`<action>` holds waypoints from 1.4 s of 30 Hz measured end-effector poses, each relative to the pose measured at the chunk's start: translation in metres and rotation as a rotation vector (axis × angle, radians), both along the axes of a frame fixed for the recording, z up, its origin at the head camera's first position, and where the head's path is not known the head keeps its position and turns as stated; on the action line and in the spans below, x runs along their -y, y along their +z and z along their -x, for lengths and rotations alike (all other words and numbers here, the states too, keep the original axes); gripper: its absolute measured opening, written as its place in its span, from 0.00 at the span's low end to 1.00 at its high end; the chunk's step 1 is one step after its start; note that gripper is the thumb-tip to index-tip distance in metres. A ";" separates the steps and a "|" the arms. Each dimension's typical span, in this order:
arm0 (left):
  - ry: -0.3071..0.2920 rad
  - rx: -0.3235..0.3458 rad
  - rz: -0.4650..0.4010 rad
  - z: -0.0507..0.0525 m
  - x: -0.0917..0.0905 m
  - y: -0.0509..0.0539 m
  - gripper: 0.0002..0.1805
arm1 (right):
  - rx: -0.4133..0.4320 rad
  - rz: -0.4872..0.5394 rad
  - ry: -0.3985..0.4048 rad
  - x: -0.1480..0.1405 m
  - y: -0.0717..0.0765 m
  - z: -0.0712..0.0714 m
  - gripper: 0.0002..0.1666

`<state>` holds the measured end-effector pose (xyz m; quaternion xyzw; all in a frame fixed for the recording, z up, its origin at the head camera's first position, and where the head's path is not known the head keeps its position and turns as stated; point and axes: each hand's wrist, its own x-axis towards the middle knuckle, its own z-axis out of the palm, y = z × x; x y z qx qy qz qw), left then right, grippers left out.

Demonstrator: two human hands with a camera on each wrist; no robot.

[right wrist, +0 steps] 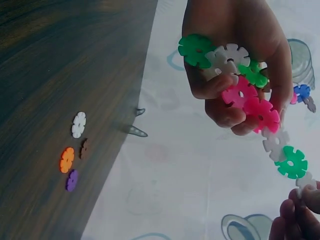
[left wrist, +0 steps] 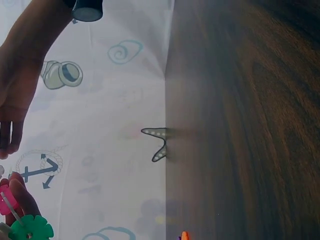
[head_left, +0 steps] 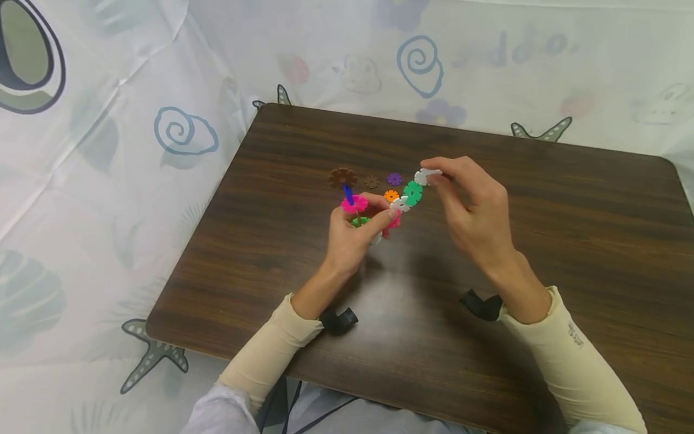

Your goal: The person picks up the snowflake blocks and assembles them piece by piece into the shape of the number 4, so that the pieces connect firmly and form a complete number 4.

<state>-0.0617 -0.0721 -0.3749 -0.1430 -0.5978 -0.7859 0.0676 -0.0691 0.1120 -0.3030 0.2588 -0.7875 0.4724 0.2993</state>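
My left hand grips a joined chain of notched, flower-shaped plastic discs. In the right wrist view, pink discs and a green disc show beside its curled fingers. A blue disc and a brown disc rise from the chain's left side. From the other side a white disc and a green disc stretch toward my right hand. Its thumb and fingertips pinch a white disc against the green one; how deep their slots meet is too small to tell.
Loose discs lie on the dark wooden table beyond the chain: purple, orange, brown and white. A printed pale cloth hangs behind the table. Black wrist mounts sit under both forearms.
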 end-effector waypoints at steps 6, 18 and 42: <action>0.016 0.027 -0.066 0.003 0.007 0.004 0.04 | -0.034 -0.079 0.021 0.006 0.005 0.005 0.13; 0.033 0.016 -0.115 0.005 0.016 0.003 0.05 | -0.112 -0.145 0.032 0.018 0.005 0.009 0.14; 0.029 0.050 -0.106 0.008 0.010 0.009 0.02 | -0.057 -0.062 0.036 0.019 0.003 0.008 0.21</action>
